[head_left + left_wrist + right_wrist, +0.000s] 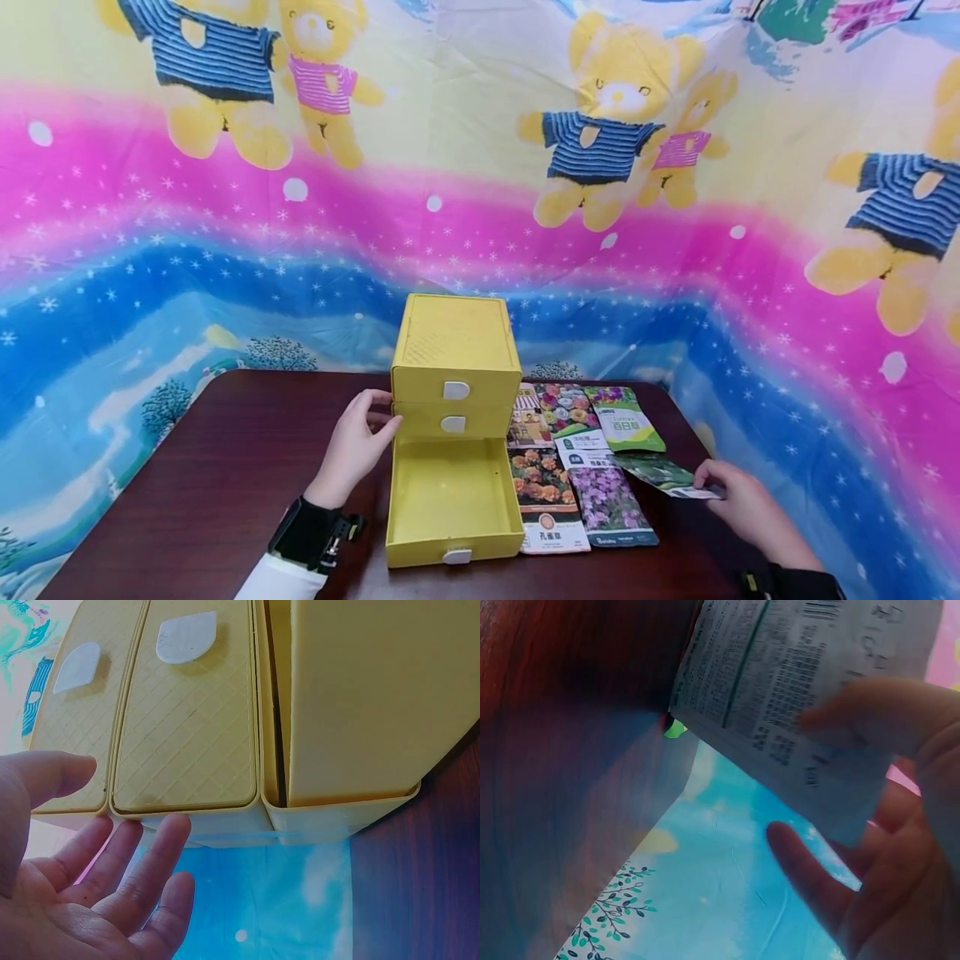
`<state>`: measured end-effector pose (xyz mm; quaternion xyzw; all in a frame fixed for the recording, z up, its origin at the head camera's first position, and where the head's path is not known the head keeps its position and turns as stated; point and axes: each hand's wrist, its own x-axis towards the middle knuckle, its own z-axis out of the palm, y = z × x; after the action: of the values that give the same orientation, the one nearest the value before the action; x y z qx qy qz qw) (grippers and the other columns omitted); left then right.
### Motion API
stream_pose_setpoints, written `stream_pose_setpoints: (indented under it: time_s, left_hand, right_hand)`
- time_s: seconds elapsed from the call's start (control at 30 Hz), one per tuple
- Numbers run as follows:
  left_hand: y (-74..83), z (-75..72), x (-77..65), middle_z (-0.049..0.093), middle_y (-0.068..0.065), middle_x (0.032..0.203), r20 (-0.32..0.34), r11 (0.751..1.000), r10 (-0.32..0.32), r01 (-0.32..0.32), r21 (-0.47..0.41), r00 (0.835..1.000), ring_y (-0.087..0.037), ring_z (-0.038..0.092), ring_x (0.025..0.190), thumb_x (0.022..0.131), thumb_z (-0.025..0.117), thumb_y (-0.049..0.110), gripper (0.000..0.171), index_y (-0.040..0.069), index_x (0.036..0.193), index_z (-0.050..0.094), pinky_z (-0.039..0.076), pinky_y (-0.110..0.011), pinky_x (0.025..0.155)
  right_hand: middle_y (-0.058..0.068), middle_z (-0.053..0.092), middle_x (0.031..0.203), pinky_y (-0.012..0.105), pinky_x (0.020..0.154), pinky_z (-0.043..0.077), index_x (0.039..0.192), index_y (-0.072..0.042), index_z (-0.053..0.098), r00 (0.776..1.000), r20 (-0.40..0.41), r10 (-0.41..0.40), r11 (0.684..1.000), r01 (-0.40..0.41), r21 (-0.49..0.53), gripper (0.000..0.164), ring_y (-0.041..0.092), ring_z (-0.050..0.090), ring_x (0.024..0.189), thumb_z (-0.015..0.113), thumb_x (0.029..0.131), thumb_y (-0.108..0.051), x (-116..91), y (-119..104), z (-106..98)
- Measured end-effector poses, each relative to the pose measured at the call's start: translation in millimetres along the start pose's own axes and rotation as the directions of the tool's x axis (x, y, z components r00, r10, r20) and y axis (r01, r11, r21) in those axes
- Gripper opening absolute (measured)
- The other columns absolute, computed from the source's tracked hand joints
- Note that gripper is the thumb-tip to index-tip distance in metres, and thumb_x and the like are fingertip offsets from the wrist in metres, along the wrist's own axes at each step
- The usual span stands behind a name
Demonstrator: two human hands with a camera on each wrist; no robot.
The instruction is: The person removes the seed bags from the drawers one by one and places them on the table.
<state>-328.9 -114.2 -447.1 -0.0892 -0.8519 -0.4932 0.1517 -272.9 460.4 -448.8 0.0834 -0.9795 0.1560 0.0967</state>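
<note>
A yellow three-drawer box stands on the table, its bottom drawer pulled out with a bare floor. My left hand is at the box's left side, fingertips right at the edge by the upper two drawers; in the left wrist view its fingers are spread and relaxed. My right hand pinches a seed packet by its near right corner, tilted above the table. The right wrist view shows the packet's printed back, with the thumb on it.
Beside the box lie several seed packets: orange flowers, purple flowers, mixed blooms, a green one and one partly behind the box. The dark table meets a bear-printed cloth at the back.
</note>
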Motion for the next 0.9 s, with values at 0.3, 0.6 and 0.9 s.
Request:
stream_pose_setpoints:
  time_s: [0.3, 0.6, 0.9]
  left_hand:
    - [-3.8, 1.7, -1.9, 0.060, -0.009, 0.130, -0.037, 0.998, 0.057, -0.057, -0.001, 0.998, -0.021, 0.069, 0.101, 0.100, 0.069, 0.018, 0.035, 0.011, 0.133, 0.058, 0.058, -0.043, 0.083]
    - [-2.5, 0.9, -1.4, 0.060, -0.009, 0.133, -0.027, 0.999, 0.039, -0.039, -0.005, 0.999, -0.022, 0.069, 0.103, 0.100, 0.070, 0.017, 0.037, 0.013, 0.134, 0.057, 0.057, -0.039, 0.088]
    - [-0.8, 0.6, -0.2, 0.060, -0.009, 0.133, -0.012, 1.000, 0.006, -0.006, -0.005, 1.000, -0.021, 0.069, 0.104, 0.099, 0.070, 0.015, 0.037, 0.012, 0.134, 0.057, 0.056, -0.039, 0.089]
  right_hand:
    - [-0.005, 0.067, 0.100, 0.033, 0.073, 0.052, 0.093, -0.020, 0.064, 0.970, 0.243, 0.004, 1.000, -0.006, 0.006, 0.034, 0.016, 0.062, 0.091, 0.071, 0.079, 0.011, 4.6, 13.1, 10.0]
    - [-0.002, 0.062, 0.100, 0.028, 0.070, 0.048, 0.096, -0.015, 0.064, 0.916, 0.402, -0.020, 0.991, -0.036, 0.131, 0.028, 0.005, 0.053, 0.085, 0.072, 0.080, 0.006, 3.0, 24.6, 16.4]
    - [0.001, 0.059, 0.104, 0.029, 0.073, 0.050, 0.098, -0.013, 0.064, 0.891, 0.441, -0.111, 0.981, 0.028, 0.191, 0.028, 0.012, 0.057, 0.090, 0.077, 0.080, 0.002, 0.9, 34.2, 23.0]
